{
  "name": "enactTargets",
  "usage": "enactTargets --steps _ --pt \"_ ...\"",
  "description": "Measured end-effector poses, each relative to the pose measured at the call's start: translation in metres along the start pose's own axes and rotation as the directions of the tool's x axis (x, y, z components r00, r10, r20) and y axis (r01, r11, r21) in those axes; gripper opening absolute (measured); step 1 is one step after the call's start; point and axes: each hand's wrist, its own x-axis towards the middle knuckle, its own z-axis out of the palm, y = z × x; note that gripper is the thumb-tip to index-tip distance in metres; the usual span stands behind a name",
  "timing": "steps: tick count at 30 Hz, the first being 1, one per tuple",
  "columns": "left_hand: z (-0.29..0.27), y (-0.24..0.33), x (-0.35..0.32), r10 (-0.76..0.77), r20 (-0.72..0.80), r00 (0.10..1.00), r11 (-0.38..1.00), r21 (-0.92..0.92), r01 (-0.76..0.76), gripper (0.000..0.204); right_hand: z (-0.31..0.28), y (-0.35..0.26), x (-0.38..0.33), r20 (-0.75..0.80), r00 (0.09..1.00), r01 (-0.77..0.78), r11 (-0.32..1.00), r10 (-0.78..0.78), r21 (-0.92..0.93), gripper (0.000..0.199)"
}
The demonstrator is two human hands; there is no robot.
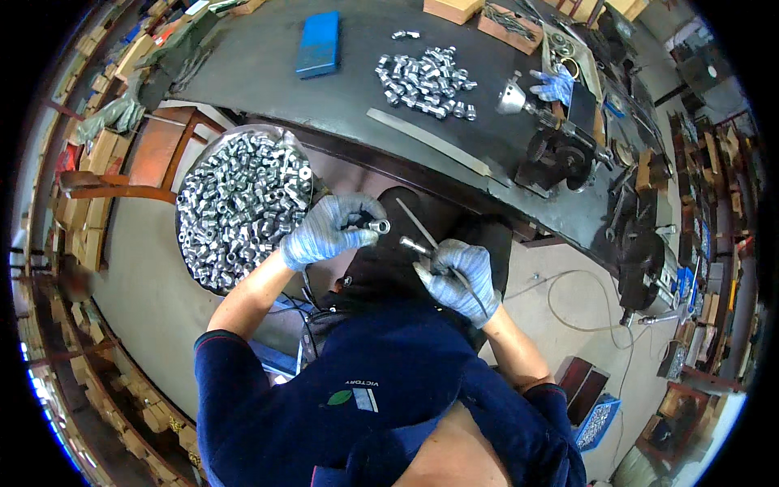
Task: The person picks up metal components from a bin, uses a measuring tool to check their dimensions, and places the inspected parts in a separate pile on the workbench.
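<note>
My left hand (326, 230), in a blue-white glove, pinches a small shiny metal fitting (380, 226) with a round open end. To its right is my gloved right hand (462, 280), its fingers wrapped round a long thin metal rod, perhaps a slim file (417, 221), which slants up to the left. Another small metal piece (415, 245) sticks out at the fingertips of that hand. Both hands are above my lap, apart from each other. Close by my left wrist stands a round bin heaped with similar metal fittings (243, 203).
On the dark workbench (268, 57) lie a pile of fittings (426, 81), a blue box (317, 45) and a long flat metal bar (430, 140). A vise (560, 154) sits at the bench's right. A wooden chair (158, 150) stands left; a blue crate (599, 422) is on the floor.
</note>
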Motion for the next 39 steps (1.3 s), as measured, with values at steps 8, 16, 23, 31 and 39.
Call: enactTargets --steps 8,16,23,31,39 --pt "0.009 0.013 0.010 0.072 0.134 0.988 0.930 0.350 -0.115 0.030 0.003 -0.001 0.001 0.055 0.998 0.027 0.974 -0.015 -0.225 0.033" --pt "0.013 0.018 0.025 0.090 0.262 0.961 0.818 0.531 -0.222 0.030 -0.002 -0.001 -0.001 0.053 0.997 0.074 0.951 -0.061 -0.300 0.024" --pt "0.028 0.000 0.027 -0.104 0.056 0.993 0.986 0.135 0.096 0.030 0.001 0.009 -0.006 -0.026 0.999 -0.028 0.982 0.023 -0.187 0.023" --pt "0.012 -0.003 0.031 0.260 -0.139 0.956 0.820 0.555 -0.142 0.021 -0.016 0.005 -0.004 -0.064 0.994 -0.093 0.981 0.084 -0.168 0.031" --pt "0.006 -0.004 0.034 0.388 -0.229 0.893 0.527 0.850 -0.012 0.018 -0.028 -0.031 0.002 0.096 0.988 0.115 0.992 -0.119 0.047 0.029"
